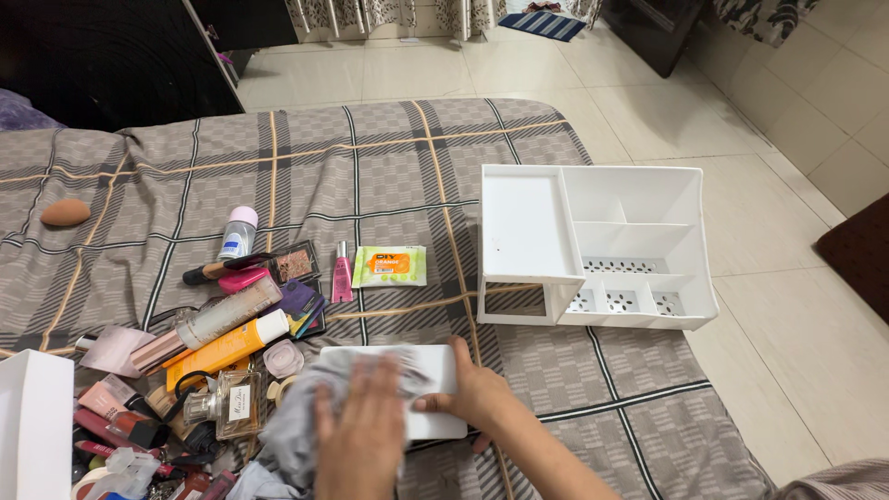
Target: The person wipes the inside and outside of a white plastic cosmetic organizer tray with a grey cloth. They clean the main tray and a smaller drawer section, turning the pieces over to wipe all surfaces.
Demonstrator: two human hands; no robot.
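Blurring grey cloth (310,407) under hands (361,440)

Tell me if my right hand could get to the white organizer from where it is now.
Probably yes. The right hand rests on the white tray, and only bare checked bedcover lies between it and the white organizer. Nothing stands in the way, though it is busy steadying the tray.
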